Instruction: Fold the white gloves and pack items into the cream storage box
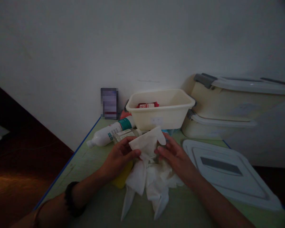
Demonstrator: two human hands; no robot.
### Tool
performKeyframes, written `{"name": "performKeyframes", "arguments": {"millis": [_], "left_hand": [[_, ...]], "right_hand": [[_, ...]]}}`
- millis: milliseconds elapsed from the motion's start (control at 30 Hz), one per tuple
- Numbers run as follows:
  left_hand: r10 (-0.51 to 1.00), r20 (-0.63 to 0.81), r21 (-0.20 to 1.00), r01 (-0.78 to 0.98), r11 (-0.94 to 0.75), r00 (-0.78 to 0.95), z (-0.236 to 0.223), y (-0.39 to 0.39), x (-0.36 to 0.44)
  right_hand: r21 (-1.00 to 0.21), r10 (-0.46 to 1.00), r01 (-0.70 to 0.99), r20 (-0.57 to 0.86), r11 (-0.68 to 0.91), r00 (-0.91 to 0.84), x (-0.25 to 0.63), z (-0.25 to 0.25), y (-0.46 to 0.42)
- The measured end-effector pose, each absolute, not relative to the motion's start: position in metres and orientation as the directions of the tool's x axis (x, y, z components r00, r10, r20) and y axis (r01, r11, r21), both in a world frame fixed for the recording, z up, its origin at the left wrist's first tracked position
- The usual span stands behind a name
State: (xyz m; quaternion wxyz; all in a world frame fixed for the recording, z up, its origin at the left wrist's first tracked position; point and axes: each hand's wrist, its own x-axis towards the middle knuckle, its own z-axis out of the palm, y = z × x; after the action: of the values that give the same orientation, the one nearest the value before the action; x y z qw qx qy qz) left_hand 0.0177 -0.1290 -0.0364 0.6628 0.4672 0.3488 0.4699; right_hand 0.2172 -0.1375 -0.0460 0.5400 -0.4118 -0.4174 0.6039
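Observation:
Between my two hands a thin white glove (pixel 146 142) is held up over the table, with a rounded finger-like lobe at its right end. My left hand (pixel 117 158) pinches its left edge between thumb and fingers. At the other side, my right hand (pixel 175 155) is closed on it, the fingertips partly behind the material. Just below lies a loose heap of more white gloves (pixel 156 180), limp and crumpled, with pointed ends toward me. A yellow object (pixel 121 175) shows partly under my left hand; its kind is hidden.
A white bottle (pixel 104 136) and a clear container (pixel 124 134) lie behind my left hand. An open cream bin (pixel 161 120) holds a red packet (pixel 148 105). Lidded boxes (pixel 228 104) are stacked right, near a loose lid (pixel 239 186). A blurred upright rectangle (pixel 110 103) stands against the wall.

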Motion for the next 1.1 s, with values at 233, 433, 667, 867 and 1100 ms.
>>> {"name": "performKeyframes", "arguments": {"millis": [233,433,667,867,1100], "left_hand": [[0.938,-0.013,0.96,-0.258,0.109,0.347,-0.032,-0.131,0.017],[0.936,-0.035,0.953,-0.269,0.137,0.35,-0.033,-0.131,0.018],[0.916,-0.002,0.932,-0.331,0.147,0.401,-0.036,-0.129,0.018],[0.904,0.048,0.95,-0.299,0.09,0.424,-0.036,-0.13,0.017],[0.904,-0.02,0.965,-0.229,0.13,0.427,-0.036,-0.132,0.018]], "right_hand": [[-1.0,0.994,0.019,0.001,0.003,-0.109,0.214,-0.043,-0.147],[-0.97,0.965,0.008,0.244,0.244,0.093,0.23,-0.017,-0.142],[-0.978,0.977,0.047,0.207,0.204,0.049,0.234,-0.024,-0.141],[-0.923,0.935,0.149,0.345,0.354,-0.08,0.231,-0.03,-0.144],[-0.879,0.922,0.285,0.382,0.382,-0.06,0.231,-0.033,-0.14]]}}
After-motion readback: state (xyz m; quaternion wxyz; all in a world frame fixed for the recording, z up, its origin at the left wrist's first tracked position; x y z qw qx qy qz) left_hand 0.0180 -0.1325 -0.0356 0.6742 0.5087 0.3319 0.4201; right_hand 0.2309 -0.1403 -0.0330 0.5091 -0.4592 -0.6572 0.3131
